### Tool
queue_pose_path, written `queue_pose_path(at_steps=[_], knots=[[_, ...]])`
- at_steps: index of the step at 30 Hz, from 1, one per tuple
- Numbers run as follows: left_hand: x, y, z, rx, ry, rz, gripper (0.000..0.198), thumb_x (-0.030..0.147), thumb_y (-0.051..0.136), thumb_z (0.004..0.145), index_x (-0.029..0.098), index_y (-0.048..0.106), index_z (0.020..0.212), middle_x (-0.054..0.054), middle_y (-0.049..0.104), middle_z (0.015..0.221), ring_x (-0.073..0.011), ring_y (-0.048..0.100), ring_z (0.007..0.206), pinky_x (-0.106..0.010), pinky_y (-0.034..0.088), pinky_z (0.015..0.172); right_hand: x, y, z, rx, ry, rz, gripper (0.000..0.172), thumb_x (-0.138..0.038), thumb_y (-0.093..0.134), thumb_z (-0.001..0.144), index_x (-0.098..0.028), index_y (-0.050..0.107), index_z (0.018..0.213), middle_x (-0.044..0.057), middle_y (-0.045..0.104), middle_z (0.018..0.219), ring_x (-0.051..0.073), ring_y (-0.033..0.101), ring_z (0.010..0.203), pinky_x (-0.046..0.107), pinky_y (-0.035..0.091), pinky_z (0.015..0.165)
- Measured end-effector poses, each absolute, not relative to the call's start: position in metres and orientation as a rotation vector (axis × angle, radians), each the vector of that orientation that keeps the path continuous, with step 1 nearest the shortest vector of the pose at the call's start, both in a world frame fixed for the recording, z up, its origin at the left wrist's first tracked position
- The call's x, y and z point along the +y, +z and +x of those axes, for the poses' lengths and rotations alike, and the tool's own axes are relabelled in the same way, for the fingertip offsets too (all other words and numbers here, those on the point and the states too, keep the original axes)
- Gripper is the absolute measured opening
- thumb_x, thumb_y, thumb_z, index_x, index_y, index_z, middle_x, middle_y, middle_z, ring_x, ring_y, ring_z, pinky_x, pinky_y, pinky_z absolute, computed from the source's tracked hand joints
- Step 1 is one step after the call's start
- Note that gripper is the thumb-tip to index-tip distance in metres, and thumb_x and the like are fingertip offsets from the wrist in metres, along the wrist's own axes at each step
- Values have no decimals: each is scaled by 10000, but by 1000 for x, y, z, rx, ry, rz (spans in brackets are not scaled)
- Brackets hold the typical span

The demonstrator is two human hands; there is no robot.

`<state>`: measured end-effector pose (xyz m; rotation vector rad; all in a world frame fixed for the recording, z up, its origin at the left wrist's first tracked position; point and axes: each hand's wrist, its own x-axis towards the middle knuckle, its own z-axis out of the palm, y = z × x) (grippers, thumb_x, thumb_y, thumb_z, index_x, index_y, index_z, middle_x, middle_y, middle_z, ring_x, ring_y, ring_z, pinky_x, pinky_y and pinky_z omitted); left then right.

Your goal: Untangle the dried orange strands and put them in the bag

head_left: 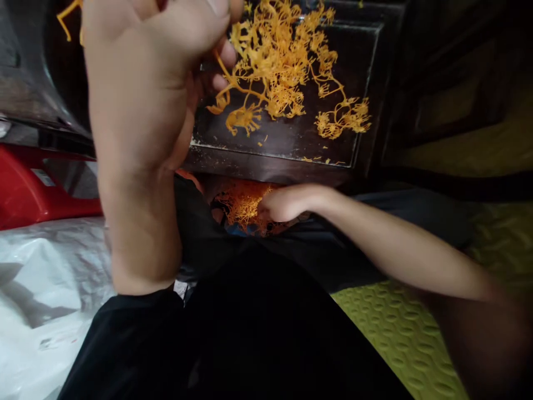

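My left hand (154,83) is raised close to the camera above the dark table. Its fingers are curled around the thin stem of an orange plastic flower sprig (250,91); the fingertips are partly cut off by the frame's top edge. More branching orange sprigs (291,61) lie bunched on the table just right of it. Below the table edge, my right hand (285,205) reaches down with closed fingers into a container of orange plastic pieces (245,205) between my legs. Whatever those fingers hold is hidden.
The dark wooden table (275,158) has a pale inset line and orange scraps on it. At left are a red plastic object (25,189), a white plastic bag (54,278) and a dark rounded object (62,66). Yellow-green textured matting (400,328) covers the floor at right.
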<state>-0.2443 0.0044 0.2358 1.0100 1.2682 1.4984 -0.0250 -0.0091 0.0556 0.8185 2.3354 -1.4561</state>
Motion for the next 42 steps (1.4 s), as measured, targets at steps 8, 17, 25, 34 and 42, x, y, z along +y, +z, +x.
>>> queue_pose_path(at_steps=[8, 17, 25, 34, 42], knots=[[11, 237, -242, 1183, 1501, 1016, 190, -13, 534, 921, 134, 588, 1029, 23, 657, 818, -91, 631, 665, -193, 396, 506, -73, 13, -46, 2321, -719, 610, 414, -146, 389, 1004, -23, 538, 1370, 248, 732, 964, 287, 733, 913, 375, 502, 752], [9, 240, -246, 1254, 1483, 841, 176, 35, 622, 895, 204, 635, 944, 7, 670, 830, -214, 721, 917, -214, 489, 574, -78, -22, -56, 2252, -477, 559, 437, -128, 297, 1015, -30, 526, 1373, 260, 733, 999, 292, 746, 961, 350, 502, 763], [22, 234, -240, 1204, 1437, 922, 213, -7, 531, 900, 149, 581, 1035, 25, 640, 788, -247, 734, 973, -155, 435, 543, -81, -35, -68, 2281, -483, 524, 421, -180, 324, 1028, -86, 558, 1366, 216, 747, 996, 291, 745, 964, 344, 500, 756], [29, 225, -241, 1192, 1385, 945, 194, 65, 558, 922, 202, 622, 1042, 3, 676, 922, -171, 718, 887, -196, 474, 628, -82, -10, -70, 2386, -519, 489, 414, -194, 329, 1027, -100, 599, 1326, 208, 750, 988, 265, 733, 916, 309, 441, 701], [55, 190, -257, 1047, 1416, 718, 268, 96, 684, 837, 150, 655, 1099, -66, 688, 977, -167, 696, 847, -253, 534, 703, -56, 67, -72, 2539, -403, 630, 351, -325, 413, 983, -95, 648, 1104, 152, 741, 769, 273, 729, 713, 311, 363, 581]])
